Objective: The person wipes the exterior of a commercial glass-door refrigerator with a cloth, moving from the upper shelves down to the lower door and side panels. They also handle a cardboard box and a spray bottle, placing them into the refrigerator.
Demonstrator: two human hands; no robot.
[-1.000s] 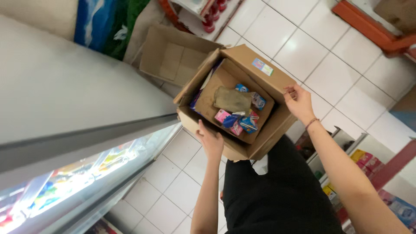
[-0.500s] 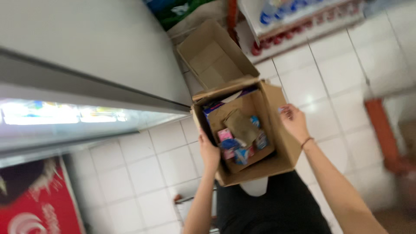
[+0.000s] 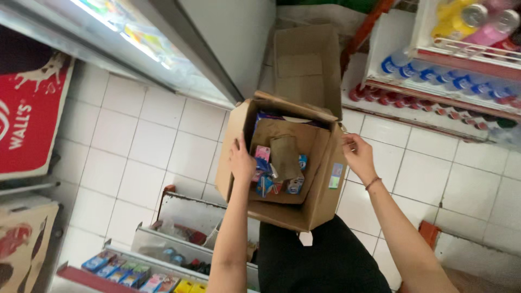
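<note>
My left hand (image 3: 241, 161) grips the left rim of the open box (image 3: 320, 201), my right hand (image 3: 358, 157) clasps its right wall, so the box hangs between them; small packets (image 3: 271, 182) lie inside, another box (image 3: 306, 68) on the floor beyond

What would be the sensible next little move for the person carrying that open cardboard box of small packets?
Probably lower the cardboard box onto the white tiled floor. The left hand and right hand each grip an opposite wall, so neither is free to reach the small colourful packets inside. The box also hangs tilted in mid-air, with nothing under it.
</note>
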